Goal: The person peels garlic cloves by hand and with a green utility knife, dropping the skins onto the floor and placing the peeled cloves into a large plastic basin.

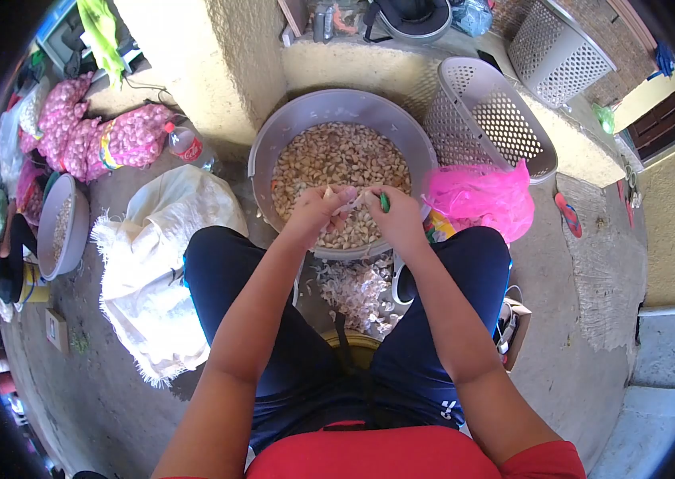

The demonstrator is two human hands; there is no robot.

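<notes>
My left hand is closed, with a pale garlic clove pinched at its fingertips. Close beside it, my right hand grips a small knife with a green handle; its blade is hard to make out. Whitish skin shows between the two sets of fingertips. Both hands are over the near side of a large grey basin, which holds a thick layer of garlic cloves. On the floor between my feet lies a heap of garlic skins.
A white woven sack lies left of my leg, with a Coca-Cola bottle behind it. Pink net bags of garlic and another basin are farther left. A perforated basket and pink plastic bag stand right.
</notes>
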